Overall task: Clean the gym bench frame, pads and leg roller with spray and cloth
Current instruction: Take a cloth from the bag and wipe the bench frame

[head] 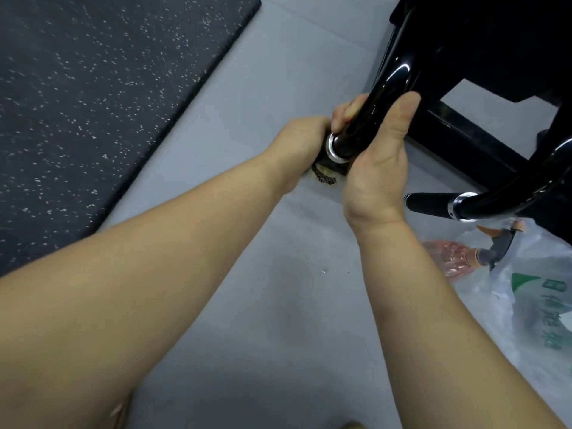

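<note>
My forearms [161, 267] meet frame tube [387, 88]: r. hand [377, 168] wraps it, l. hand [297, 144] curled over its end w/ cloth [325, 178] mostly hidden; spray bottle [483, 253] right of tube on grey floor [278, 305], mat [93, 88] left.

A: Open ground?

B: Grey floor [278, 289] runs open through centre and bottom of frame, between the 2 forearms and left of them up to the mat edge. Speckled mat [93, 103] in the upper left lies flat, so nothing there stops a pass.

A: Blocks?

B: Upper right: curved tube [393, 78] of the black bench. Left hand [297, 140] and right hand [377, 168] both grip its lower end. Crossbar [464, 140] sits low behind it, with a small patch of floor showing beyond. Right centre: 2nd handle [433, 205] juts left. Lower right: plastic bag [526, 305], with a spray bottle [458, 258] lying at it, just below that handle.
</note>
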A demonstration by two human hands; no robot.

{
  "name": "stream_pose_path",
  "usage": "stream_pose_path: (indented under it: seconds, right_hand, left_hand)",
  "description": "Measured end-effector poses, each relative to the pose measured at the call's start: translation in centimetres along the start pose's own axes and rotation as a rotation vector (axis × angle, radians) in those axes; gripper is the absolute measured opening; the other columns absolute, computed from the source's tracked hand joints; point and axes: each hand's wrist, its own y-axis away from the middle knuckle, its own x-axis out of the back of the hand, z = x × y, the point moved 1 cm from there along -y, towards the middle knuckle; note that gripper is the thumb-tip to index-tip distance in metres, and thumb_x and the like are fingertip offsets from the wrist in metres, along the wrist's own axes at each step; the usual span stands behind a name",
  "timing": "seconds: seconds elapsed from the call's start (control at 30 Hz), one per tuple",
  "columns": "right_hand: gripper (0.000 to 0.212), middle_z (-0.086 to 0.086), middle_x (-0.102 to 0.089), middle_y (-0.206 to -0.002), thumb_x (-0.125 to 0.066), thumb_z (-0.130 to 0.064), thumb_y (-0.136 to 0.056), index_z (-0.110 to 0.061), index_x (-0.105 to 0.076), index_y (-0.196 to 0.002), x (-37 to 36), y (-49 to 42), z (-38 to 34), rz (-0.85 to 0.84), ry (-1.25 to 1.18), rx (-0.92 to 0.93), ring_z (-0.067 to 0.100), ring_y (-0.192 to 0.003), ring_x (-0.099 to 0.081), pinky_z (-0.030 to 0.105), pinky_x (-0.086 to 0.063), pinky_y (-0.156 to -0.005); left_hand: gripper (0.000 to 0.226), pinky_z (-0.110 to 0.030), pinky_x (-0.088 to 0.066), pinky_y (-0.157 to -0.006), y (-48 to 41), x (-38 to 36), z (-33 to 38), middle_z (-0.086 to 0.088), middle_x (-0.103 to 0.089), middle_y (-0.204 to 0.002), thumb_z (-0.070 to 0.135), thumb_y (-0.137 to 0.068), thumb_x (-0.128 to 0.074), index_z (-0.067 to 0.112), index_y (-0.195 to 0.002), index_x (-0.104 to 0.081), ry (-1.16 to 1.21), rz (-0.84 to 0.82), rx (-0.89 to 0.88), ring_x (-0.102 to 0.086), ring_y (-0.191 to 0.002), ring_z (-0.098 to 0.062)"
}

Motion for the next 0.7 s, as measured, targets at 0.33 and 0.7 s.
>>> stream_pose_path:
  seconds: [0.33, 0.7]
  right_hand:
    - [0.051, -0.002, -0.056, -0.095, -0.020, -0.042, -0.090, -0.006, -0.053, -0.103, -0.4, 0.1, 0.2, 0.165, 0.040, 0.012, -0.001, -0.089, -0.055, 0.009, -0.042, -0.083]
    - [0.050, -0.003, -0.057, -0.089, -0.016, -0.046, -0.093, -0.015, -0.054, -0.083, -0.1, 0.4, 0.2, 0.121, 0.093, -0.043, -0.003, -0.083, -0.056, 0.003, -0.041, -0.075]
  left_hand:
    - [0.043, -0.007, -0.031, -0.041, 0.4, 0.3, 0.1, 0.016, -0.036, -0.043, 0.023, -0.100, -0.037, 0.018, -0.060, -0.050, -0.053, -0.111, -0.185, -0.042, -0.040, 0.003]
    - [0.035, -0.039, -0.054, -0.087, -5.3, 0.0, -7.0, -0.015, -0.064, -0.118, 0.019, -0.096, -0.039, 0.004, -0.123, -0.056, 0.845, 0.106, 0.414, -0.062, -0.107, -0.029]
